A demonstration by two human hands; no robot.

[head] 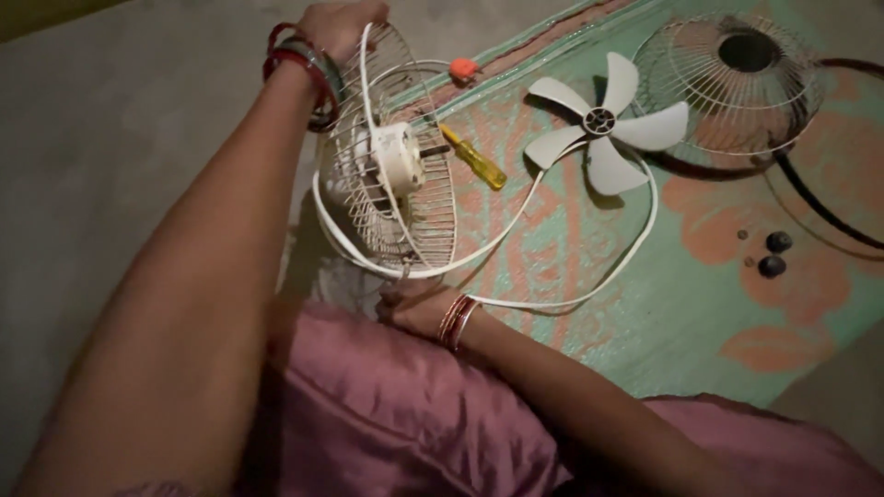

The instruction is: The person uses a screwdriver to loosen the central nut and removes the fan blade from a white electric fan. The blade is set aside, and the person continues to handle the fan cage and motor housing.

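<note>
Fan guard with motor [391, 175]: white wire cage, motor housing at its centre with the shaft pointing right, stood on edge over the left end of a green and orange patterned mat [681, 304]. Head view: left hand [339, 26] closed over the top rim of the cage, red and dark bangles on the wrist. Right hand [416, 308] at the bottom rim, touching it; fingers tucked under the cage, so whether they grip cannot be told. White cord [589, 293] loops from the cage base across the mat. Yellow-handled screwdriver [475, 159] lies just right of the cage, its tip by the shaft. Small orange object [463, 68] above it, near the mat edge. White five-blade impeller [603, 121] lies flat, mid-mat. Second wire guard [727, 83] lies beyond it, top right. Two dark round knobs [774, 254] rest on the mat, right. Pink cloth [396, 414] covers the lap below.
</note>
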